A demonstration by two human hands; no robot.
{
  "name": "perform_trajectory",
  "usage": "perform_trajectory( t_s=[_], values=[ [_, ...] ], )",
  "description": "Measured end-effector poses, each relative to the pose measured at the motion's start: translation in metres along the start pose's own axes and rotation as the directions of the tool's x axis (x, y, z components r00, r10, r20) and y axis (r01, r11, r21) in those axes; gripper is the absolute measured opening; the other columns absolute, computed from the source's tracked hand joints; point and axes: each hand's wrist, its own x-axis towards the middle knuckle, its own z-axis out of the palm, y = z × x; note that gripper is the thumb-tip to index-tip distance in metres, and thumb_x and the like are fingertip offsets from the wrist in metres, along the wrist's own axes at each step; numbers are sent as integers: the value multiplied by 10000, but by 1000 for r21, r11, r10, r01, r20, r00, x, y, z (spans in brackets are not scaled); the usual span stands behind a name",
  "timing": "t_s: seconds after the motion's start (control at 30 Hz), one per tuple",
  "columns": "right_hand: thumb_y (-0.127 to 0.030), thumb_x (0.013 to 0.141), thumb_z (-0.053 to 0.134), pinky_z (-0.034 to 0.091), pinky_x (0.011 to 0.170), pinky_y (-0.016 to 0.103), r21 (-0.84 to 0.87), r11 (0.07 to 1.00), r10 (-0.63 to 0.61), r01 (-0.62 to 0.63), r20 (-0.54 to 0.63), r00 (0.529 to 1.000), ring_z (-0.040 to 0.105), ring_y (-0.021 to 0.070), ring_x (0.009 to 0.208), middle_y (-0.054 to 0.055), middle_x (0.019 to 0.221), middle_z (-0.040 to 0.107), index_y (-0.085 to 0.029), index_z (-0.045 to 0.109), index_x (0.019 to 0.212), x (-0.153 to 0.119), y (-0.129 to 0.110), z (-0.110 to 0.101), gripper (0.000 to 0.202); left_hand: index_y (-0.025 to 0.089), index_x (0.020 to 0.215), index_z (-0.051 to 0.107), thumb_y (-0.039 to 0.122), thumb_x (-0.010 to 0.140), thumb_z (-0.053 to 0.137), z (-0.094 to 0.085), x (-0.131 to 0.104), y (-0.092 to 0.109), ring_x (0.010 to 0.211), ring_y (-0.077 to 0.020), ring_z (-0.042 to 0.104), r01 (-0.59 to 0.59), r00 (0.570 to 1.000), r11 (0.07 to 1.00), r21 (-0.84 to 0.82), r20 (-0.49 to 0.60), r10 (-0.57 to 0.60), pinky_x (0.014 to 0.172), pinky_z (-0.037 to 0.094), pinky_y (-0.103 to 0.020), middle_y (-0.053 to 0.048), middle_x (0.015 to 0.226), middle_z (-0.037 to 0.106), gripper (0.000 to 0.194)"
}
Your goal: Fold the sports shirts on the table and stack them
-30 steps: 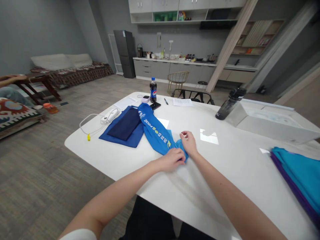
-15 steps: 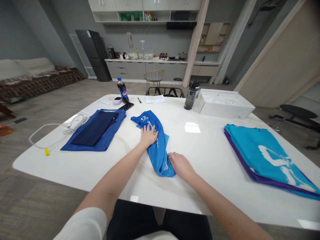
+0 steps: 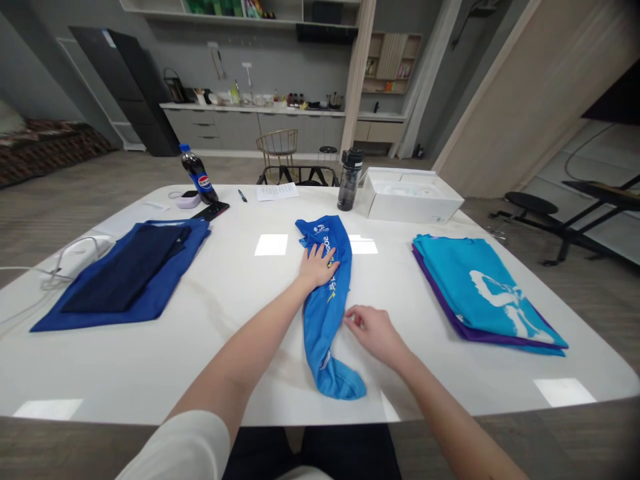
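A long, narrow bundle of blue printed fabric that looks like a sports shirt [image 3: 325, 320] lies on the white table in front of me. White and yellow print runs along its upper half, and its near end curls to the right. My left hand [image 3: 317, 267] rests flat on the printed part with its fingers spread. At the shirt's right edge, my right hand [image 3: 375, 330] has thumb and fingertips pinched together against the cloth. How much fabric is between those fingertips is hard to see.
Dark navy folded clothing [image 3: 127, 270] lies on a blue garment [image 3: 173, 293] at left, beside a white cable. Folded turquoise shirts [image 3: 480, 287] lie at right. Toward the far edge are a cola bottle [image 3: 200, 175], phone [image 3: 213, 211], paper [image 3: 277, 192], dark water bottle [image 3: 349, 180] and white box [image 3: 413, 200].
The view has shifted to the right. The shirt is now straighter and longer, its near end stretched toward me. My right hand has moved up along its edge; my left stays on the print.
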Motion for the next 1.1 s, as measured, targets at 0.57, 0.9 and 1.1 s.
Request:
perform_trajectory(
  t_s=[0.57, 0.9, 1.1],
  values=[
    [-273, 1056, 301, 373, 915, 430, -218, 879, 298, -425, -444, 845, 592, 302, 1097, 170, 1153, 676, -164, 588, 1155, 142, 47, -8, 322, 125, 1074, 681, 301, 812, 740, -8, 15, 56, 1323, -432, 480, -10, 952, 886, -463, -277, -134, 1164, 298, -590, -236, 1273, 618, 321],
    [-331, 1060, 322, 379, 927, 433, -259, 863, 300, -433, -427, 853, 584, 310, 1118, 190, 1178, 666, -161, 596, 1162, 142, 44, -7, 338, 196, 1015, 629, 352, 972, 441, -38, 28, -5, 970, -241, 703, 75, 894, 86, -993, 28, -447, 896, 581, -419, -88, 933, 708, 248],
    [-340, 1060, 353, 368, 924, 427, -302, 879, 212, -369, -447, 869, 596, 305, 1080, 169, 1127, 679, -167, 596, 1135, 143, 45, -1, 308, 176, 1166, 614, 203, 830, 537, -59, -22, -93, 1128, -262, 661, 142, 654, 181, -973, -45, -755, 997, 546, -444, -121, 1127, 677, 345]
  ],
)
